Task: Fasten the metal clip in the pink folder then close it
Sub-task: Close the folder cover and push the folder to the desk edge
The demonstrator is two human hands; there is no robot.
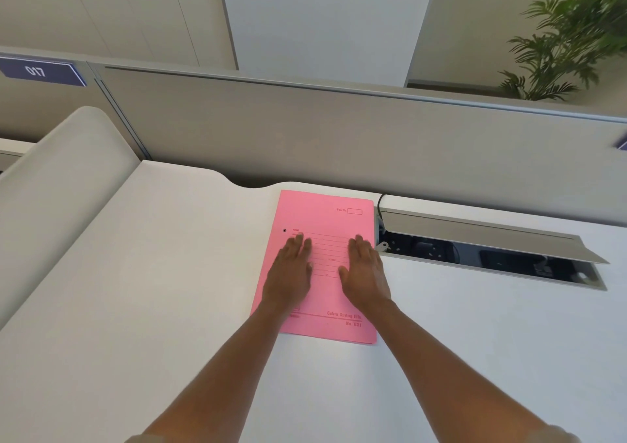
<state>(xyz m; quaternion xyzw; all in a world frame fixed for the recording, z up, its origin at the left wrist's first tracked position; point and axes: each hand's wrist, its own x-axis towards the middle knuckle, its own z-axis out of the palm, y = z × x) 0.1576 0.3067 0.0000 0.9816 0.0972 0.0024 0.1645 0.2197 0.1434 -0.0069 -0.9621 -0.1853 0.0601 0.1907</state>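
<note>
Lying closed and flat on the white table [169, 290], the pink folder [334, 218] sits close to the far edge, its top nearly reaching the grey partition [305, 130] that runs along that edge. Its long axis runs from the near edge toward the far edge, tilted a little, with the printed cover facing up, the "File No" box at the far right corner and the brand line at the near end. A small dark hole shows near its left edge.

The left hand [290, 273] lies palm down on the left half of the cover, and the right hand [364, 273] lies palm down on the right half. Both have fingers stretched flat, grasping nothing. The clip is not visible under the closed cover.

Just beside the folder's right edge a cable tray [492, 259] is sunk into the table, its grey lid [475, 228] propped open. A black cable [380, 205] rises at the tray's left end, and a small white tag [383, 246] lies at the tray's corner, next to the right fingertips. This recess crowds the right side.

To the left the table is bare and wide up to a raised, rounded side panel [68, 171]. The near part of the table, under the forearms, is bare too. A blue sign [40, 72] reading 017 hangs on the partition at far left, and a green plant [570, 35] stands behind it at far right.
</note>
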